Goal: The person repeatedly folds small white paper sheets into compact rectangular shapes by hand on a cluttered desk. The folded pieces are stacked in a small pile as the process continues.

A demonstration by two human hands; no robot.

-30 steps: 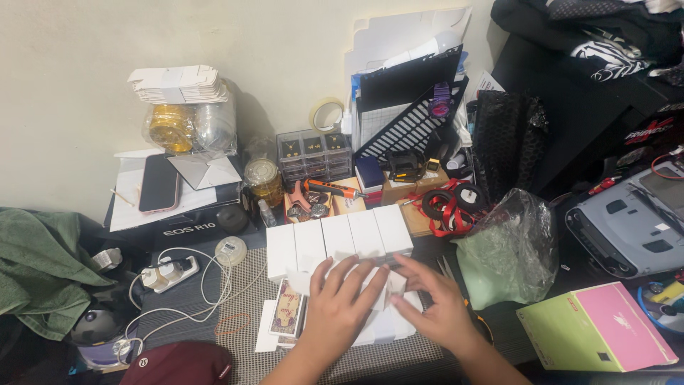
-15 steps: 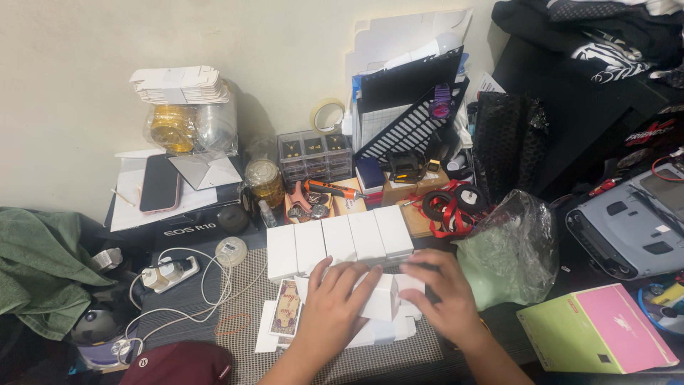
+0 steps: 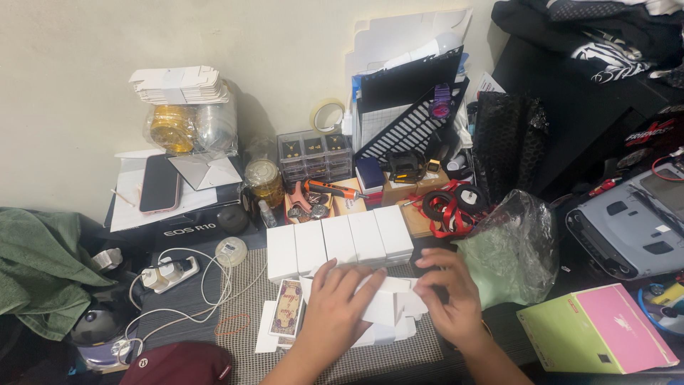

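Observation:
My left hand (image 3: 335,310) and my right hand (image 3: 447,298) both grip a small white cardboard box (image 3: 390,296) that is partly folded, its flaps loose, over a stack of flat white box blanks (image 3: 388,329). My left fingers press on its left side, my right fingers pinch its right end. Just behind stands a row of several finished white boxes (image 3: 339,241), side by side. A patterned card packet (image 3: 288,308) lies left of my left hand.
A clear plastic bag (image 3: 509,246) of pale green stuff sits right of my right hand. A pink-and-green box (image 3: 595,328) lies at the front right. A power strip with white cable (image 3: 169,274) lies left. Tools, ribbon rolls (image 3: 450,203) and organisers crowd the back.
My right hand has moved right and slightly up along the box, and the box has been pulled into a longer, more open shape. My left hand has stayed on it.

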